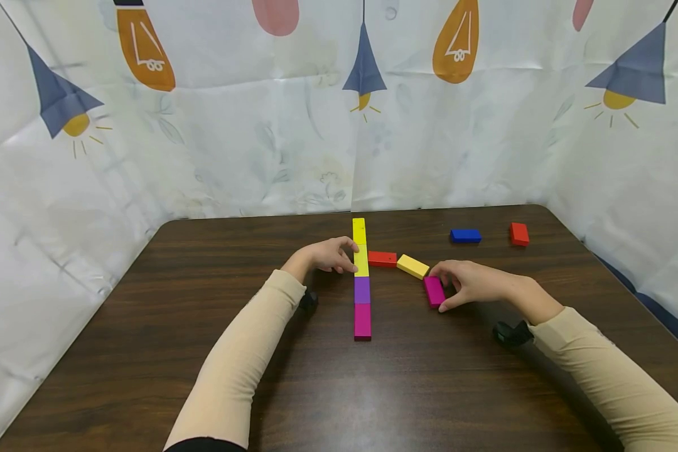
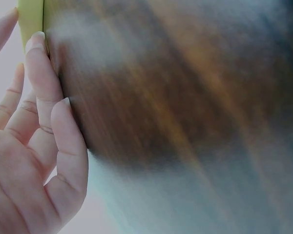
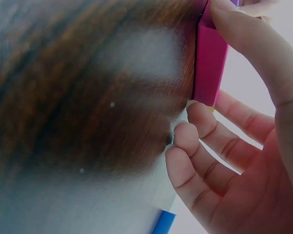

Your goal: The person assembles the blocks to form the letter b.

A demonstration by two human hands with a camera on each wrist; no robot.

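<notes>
A straight column of blocks runs away from me in the head view: two yellow blocks, a purple block and a magenta block at the near end. My left hand is at the column's left side, fingertips touching the edge of the nearer yellow block, fingers loosely bent. From the column's right side a red block and a pale yellow block curve toward me. At that curve's end my right hand pinches another magenta block between thumb and fingers, by its two ends.
Toward the back right of the dark wooden table lie a blue block and a separate red block. A white printed curtain stands around the table's back and sides.
</notes>
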